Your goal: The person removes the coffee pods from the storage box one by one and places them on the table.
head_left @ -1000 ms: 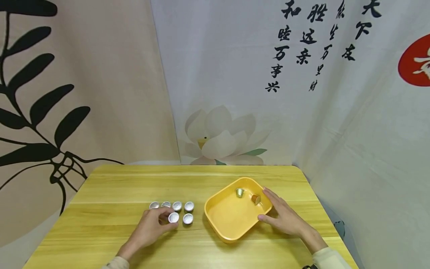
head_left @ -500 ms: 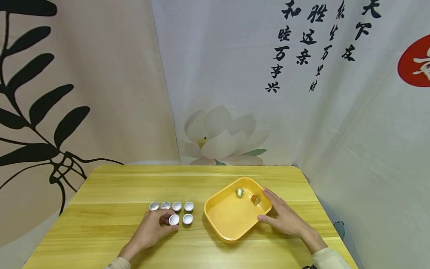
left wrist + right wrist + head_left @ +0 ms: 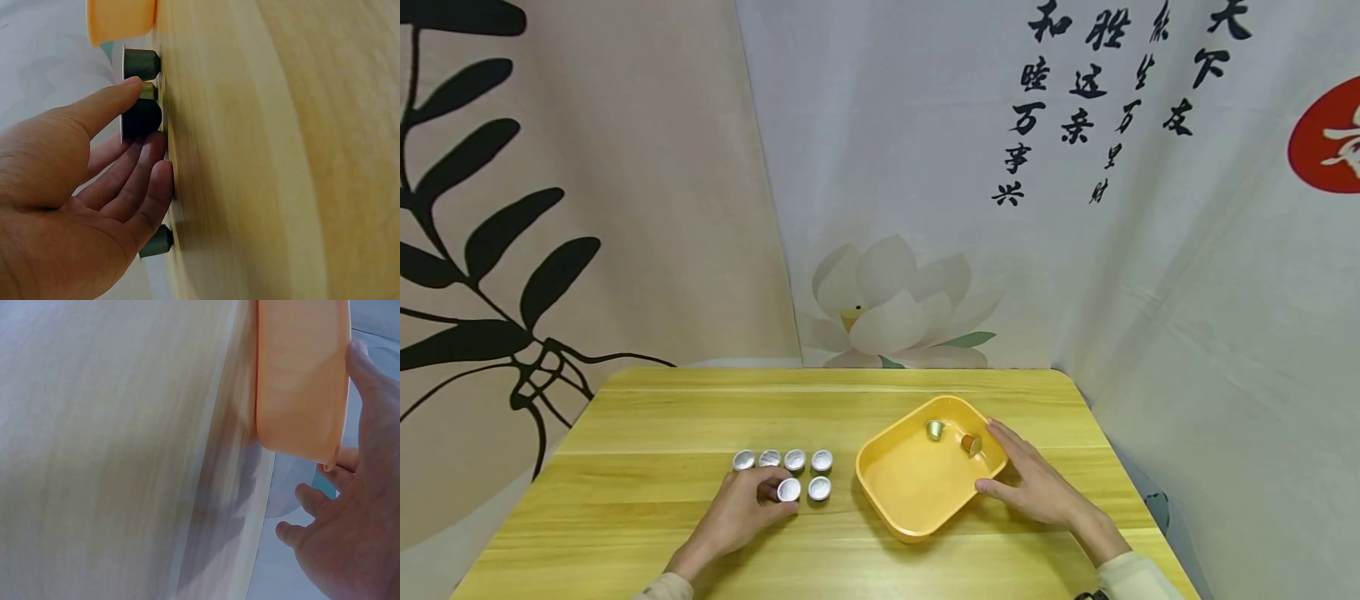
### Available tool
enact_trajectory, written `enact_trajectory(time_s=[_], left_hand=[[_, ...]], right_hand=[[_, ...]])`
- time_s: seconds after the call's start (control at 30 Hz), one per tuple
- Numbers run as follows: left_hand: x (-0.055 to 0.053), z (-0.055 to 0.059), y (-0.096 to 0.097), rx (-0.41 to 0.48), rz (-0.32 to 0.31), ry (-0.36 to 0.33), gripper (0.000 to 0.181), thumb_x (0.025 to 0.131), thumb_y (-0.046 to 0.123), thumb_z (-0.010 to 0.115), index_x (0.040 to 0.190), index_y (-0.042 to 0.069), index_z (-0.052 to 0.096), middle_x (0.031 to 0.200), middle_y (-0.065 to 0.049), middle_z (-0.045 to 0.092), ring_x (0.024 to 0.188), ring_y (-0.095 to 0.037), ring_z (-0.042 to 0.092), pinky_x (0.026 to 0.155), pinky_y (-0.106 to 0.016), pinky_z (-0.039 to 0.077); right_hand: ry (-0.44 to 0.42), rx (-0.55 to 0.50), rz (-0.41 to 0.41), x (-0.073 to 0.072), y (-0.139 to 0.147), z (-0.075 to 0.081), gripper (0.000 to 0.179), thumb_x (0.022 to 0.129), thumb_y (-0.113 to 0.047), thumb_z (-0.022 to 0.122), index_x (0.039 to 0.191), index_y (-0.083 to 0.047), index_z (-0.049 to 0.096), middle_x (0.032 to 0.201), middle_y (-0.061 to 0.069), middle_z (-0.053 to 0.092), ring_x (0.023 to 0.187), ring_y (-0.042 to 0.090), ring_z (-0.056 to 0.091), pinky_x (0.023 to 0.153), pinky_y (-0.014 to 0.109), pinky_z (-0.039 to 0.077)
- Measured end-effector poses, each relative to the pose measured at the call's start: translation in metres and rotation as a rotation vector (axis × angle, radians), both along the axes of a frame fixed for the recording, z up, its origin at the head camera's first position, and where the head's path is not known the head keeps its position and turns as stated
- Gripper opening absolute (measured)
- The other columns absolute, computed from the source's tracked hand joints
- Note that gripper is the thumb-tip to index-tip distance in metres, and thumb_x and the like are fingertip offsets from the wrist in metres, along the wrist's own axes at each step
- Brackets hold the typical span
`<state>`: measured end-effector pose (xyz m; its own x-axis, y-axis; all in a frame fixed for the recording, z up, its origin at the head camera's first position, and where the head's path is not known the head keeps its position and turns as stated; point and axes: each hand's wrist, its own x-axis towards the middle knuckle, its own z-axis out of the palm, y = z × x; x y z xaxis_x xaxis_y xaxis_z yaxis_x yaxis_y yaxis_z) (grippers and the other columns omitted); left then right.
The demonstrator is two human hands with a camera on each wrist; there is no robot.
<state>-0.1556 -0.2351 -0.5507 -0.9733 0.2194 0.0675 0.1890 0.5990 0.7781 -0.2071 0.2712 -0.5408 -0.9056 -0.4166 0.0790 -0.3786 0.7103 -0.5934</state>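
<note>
My left hand pinches a small coffee capsule at the front of a group on the table, its silver lid facing up. In the left wrist view this capsule has a dark body, with my thumb at its lid rim and fingertips below. Another capsule stands just to its right, and a back row of several includes one capsule at the right end. My right hand rests at the right corner of a yellow tray, thumb and fingers spread along the rim.
Inside the tray lie a pale gold-green capsule and an orange-brown capsule. The wooden table ends at a printed curtain behind it.
Over the last second my left hand has shifted slightly toward the table's front with the capsule between its fingers. My right hand and the tray have stayed in place.
</note>
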Motion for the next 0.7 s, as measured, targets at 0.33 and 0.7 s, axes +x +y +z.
enact_trajectory(time_s=[0.33, 0.7], left_hand=[[-0.0016, -0.0015, 0.0011, -0.011, 0.008, 0.006, 0.032, 0.088, 0.017, 0.098, 0.115, 0.011, 0.082, 0.106, -0.002, 0.080, 0.091, -0.005, 0.076, 0.079, -0.017, 0.062], [-0.0032, -0.0029, 0.0012, -0.007, 0.028, 0.003, 0.033, 0.088, 0.017, 0.098, 0.116, 0.011, 0.082, 0.106, 0.000, 0.080, 0.089, -0.003, 0.074, 0.078, -0.018, 0.062]], right_hand=[[-0.012, 0.003, -0.006, 0.0005, -0.0001, 0.0006, 0.101, 0.105, -0.058, 0.076, 0.181, -0.014, 0.025, 0.189, 0.014, 0.024, 0.171, 0.053, 0.028, 0.129, 0.084, 0.033], [-0.004, 0.012, -0.001, -0.0005, 0.0001, -0.0003, 0.101, 0.105, -0.058, 0.076, 0.181, -0.013, 0.025, 0.189, 0.016, 0.025, 0.171, 0.052, 0.028, 0.129, 0.082, 0.034]])
